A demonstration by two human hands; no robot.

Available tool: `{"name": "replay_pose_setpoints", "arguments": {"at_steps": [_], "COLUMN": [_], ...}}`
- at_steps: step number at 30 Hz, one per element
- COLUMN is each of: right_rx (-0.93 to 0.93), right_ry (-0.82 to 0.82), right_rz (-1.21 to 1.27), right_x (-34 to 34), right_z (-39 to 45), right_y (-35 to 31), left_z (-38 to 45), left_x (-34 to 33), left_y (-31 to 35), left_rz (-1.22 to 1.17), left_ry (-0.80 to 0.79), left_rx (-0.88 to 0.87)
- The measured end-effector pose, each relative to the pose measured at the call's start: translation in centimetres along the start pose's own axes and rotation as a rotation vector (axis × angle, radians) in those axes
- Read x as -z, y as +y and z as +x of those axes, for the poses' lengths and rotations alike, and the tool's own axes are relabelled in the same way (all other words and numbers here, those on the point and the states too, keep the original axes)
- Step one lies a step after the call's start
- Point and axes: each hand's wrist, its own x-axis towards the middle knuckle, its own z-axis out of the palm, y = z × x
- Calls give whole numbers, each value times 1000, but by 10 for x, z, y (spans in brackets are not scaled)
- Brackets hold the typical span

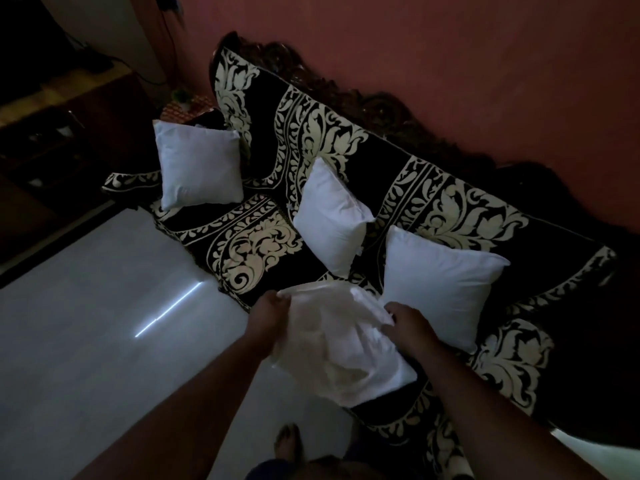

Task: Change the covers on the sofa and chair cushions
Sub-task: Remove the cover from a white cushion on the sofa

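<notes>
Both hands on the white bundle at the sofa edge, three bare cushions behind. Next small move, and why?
Probably spread the white cover open between the hands. The left hand grips its upper edge and the right hand grips its side, but it hangs crumpled, with no opening showing. Three white cushions lie uncovered on the sofa.

Three cushions [332, 216] in a row on the sofa [252, 244], bundle [339, 348] before them.

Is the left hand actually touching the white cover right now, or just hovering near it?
Touching. In the head view the left hand pinches the upper edge of the white cover, fingertips curled onto the fabric with no gap; the right hand grips its other side.
</notes>
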Motion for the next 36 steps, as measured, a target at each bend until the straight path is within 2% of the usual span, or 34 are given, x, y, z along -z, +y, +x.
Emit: {"name": "replay_pose_setpoints", "arguments": {"at_steps": [1,4,7,11,19,23,26,28,31,36], "right_rx": [-6,-75,-49,-106,-94,-6,-36,-102,-166,-224], "right_ry": [-18,115,-47,8,-235,-98,-16,-47,-155,-185], "right_rz": [8,138,105,179,-38,-342,-526,-604,-587,-682], "right_x": [3,14,19,27,30,43,56,61,60,30], "right_z": [8,33,59,90,160,198,227,240,249,235], "right_y": [12,44,72,108,159,169,175,184,194,197], "left_z": [3,15,32,50,70,78,83,85,88,86], "left_x": [-15,-51,-90,-126,-171,-183,-187,-187,-185,-182], "left_y": [8,22,35,49,61,62,59,59,57,53], "left_rz": [47,160,197,211,212,205,232,263,374,477], "left_ry": [14,51,45,31,5,7,20,40,69,62], "left_rx": [-16,-55,0,56,150,179,181,168,176,156]}}
